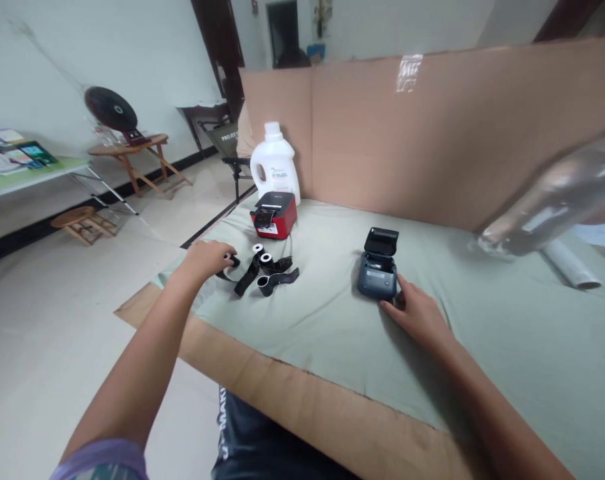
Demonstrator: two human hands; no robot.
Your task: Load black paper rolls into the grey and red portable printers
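My left hand [210,257] is at the left of the table, its fingers closed on a small black roll [231,261] with a white core and a loose tail. Beside it lie several similar rolls, among them one black roll [265,285] with its strip stretched to the right. My right hand [417,310] grips the lower right corner of a dark blue portable label printer [377,283], thumb at the front and fingers along the side. The printer's black lid [382,241] stands raised, and its compartment faces up. Part of the left fingers is hidden behind the hand.
A red and black label printer [276,217] stands behind the rolls, with a white jug [275,163] at its back. Cardboard [432,140] walls the table's far side. Clear plastic wrap [552,193] and a pale tube [570,263] are at right. The cloth [312,333] is wrinkled.
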